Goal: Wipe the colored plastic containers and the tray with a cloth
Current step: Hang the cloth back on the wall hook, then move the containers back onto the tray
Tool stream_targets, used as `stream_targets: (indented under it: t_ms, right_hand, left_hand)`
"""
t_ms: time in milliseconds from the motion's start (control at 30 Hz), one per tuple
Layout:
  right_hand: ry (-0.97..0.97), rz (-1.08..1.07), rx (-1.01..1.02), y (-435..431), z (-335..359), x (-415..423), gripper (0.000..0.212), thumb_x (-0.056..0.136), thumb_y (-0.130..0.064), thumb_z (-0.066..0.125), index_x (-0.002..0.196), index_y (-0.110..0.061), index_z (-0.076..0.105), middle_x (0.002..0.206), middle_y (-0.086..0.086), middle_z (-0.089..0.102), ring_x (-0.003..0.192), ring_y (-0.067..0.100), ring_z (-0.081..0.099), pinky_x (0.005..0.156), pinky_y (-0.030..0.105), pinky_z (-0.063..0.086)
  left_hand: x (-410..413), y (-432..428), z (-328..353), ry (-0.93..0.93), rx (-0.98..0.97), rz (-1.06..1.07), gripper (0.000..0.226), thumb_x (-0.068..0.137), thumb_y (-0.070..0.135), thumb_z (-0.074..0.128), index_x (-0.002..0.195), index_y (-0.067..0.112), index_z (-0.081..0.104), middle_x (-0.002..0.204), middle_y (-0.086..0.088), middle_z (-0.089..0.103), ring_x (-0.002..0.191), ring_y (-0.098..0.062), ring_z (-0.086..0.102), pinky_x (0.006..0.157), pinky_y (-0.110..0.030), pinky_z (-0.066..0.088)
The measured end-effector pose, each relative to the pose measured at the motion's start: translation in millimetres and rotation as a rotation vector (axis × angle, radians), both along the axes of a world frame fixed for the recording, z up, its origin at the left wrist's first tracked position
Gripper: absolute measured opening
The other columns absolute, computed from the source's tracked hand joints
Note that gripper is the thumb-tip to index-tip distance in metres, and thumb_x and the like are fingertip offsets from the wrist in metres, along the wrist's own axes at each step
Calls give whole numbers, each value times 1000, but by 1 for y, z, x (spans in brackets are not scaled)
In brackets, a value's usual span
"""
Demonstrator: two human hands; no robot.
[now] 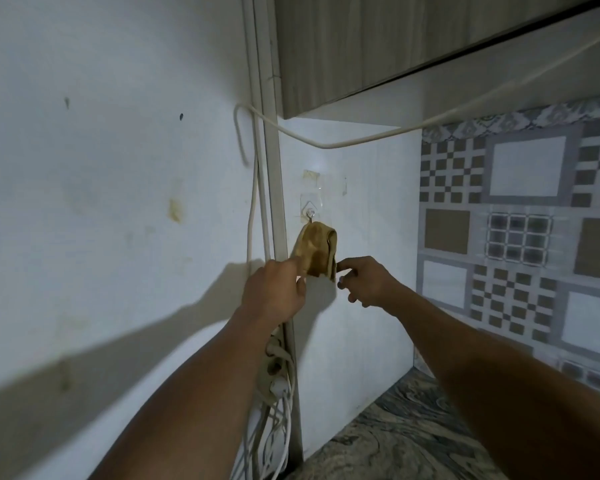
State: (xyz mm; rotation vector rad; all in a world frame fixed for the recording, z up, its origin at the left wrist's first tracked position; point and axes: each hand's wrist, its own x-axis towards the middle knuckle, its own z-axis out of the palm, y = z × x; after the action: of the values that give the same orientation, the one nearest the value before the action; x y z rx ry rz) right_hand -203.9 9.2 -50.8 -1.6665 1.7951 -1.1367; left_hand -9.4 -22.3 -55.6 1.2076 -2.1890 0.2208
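A yellow-brown cloth hangs from a clear stick-on hook on the white wall. My left hand is at the cloth's lower left edge, its fingers touching the fabric. Just right of the cloth's bottom corner is my right hand, thumb and forefinger pinched at the fabric. No plastic containers or tray are in view.
A white cable loops across the wall under a wooden cabinet. A power strip with plugs hangs below my left arm. Patterned tiles cover the right wall. A marbled countertop lies at the bottom right.
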Motion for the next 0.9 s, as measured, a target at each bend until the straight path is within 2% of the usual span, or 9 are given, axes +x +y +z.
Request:
stream_targets:
  t_ms: [100, 233, 367, 533, 600, 667, 800, 900]
  right_hand:
    - [33, 23, 54, 23, -8, -2, 30, 93, -6, 50, 112, -18, 69, 106, 21, 72, 65, 19, 63, 49, 23, 40]
    - [75, 46, 111, 56, -19, 0, 27, 94, -10, 51, 114, -17, 69, 107, 16, 72, 66, 17, 66, 54, 25, 44]
    - [128, 76, 159, 89, -41, 7, 25, 96, -12, 53, 114, -17, 69, 104, 12, 72, 68, 17, 67, 54, 25, 47]
    - [170, 125, 244, 120, -98, 21, 24, 94, -11, 53, 109, -17, 71, 100, 14, 73, 73, 23, 67, 56, 26, 48]
    - [243, 141, 260, 131, -137, 27, 22, 92, -12, 56, 104, -20, 73, 97, 11, 73, 79, 25, 68, 65, 26, 50]
    - [348, 170, 311, 139, -179, 31, 25, 89, -12, 58, 106, -23, 73, 107, 9, 72, 90, 23, 66, 76, 28, 50]
    - [640, 294, 401, 159, -255, 39, 50, 85, -19, 64, 135, -24, 58, 135, 9, 61, 122, 29, 57, 94, 34, 48]
    - [822, 395, 428, 169, -286, 45, 73, 86, -21, 67, 153, -21, 38, 149, 12, 49, 135, 35, 46, 105, 43, 42]
  left_hand:
    - [-2, 27, -5, -39, 57, 9, 17, 94, 29, 52, 106, 22, 62, 90, -6, 65, 86, -27, 64, 71, -36, 53]
    - [-6, 68, -11, -62, 114, -9, 13, 95, 30, 55, 102, 22, 63, 89, -2, 66, 81, -23, 64, 72, -36, 55]
    - [-4, 104, -32, -75, 191, -1, 13, 93, 31, 59, 102, 25, 66, 93, 0, 67, 84, -23, 64, 77, -38, 57]
    - [7, 133, -90, -69, 436, 12, 18, 90, 36, 63, 107, 29, 64, 104, 0, 65, 93, -23, 64, 81, -38, 56]
    - [12, 143, -125, -91, 576, 16, 30, 85, 40, 67, 113, 32, 61, 109, 0, 65, 97, -22, 64, 87, -40, 56]
    - [17, 155, -161, -149, 718, 0, 52, 77, 47, 73, 125, 33, 57, 120, -2, 65, 105, -24, 63, 93, -41, 54]
    - [28, 182, -229, -321, 873, -18, 112, 59, 66, 84, 150, 19, 39, 149, -9, 47, 131, -31, 51, 105, -43, 48]
    - [34, 194, -273, -392, 957, 14, 132, 46, 75, 84, 154, 21, 30, 152, -9, 45, 130, -34, 51, 101, -46, 50]
